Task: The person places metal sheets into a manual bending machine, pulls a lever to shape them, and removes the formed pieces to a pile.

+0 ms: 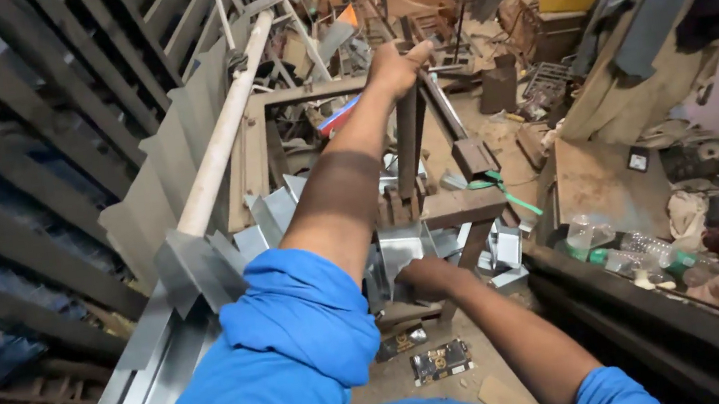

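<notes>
Left hand point(395, 66) clamps the press lever point(410, 130) high for leverage; right hand point(425, 277) grips a folded metal sheet piece point(403, 250), steadying it below.

Sheet-metal offcuts point(402, 247) crowding press frame point(462, 207)

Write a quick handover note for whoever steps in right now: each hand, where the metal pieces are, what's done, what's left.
Left hand: raised, gripping the top of the press lever.
Right hand: low at the press base, holding a bent sheet-metal piece in place.
Metal pieces: several bent pieces lie around the frame; flat strips lean at the left beside a pale pipe.
Done: apparently those bent pieces.
Left: the piece in hand looks unfinished; lever is up.
</notes>
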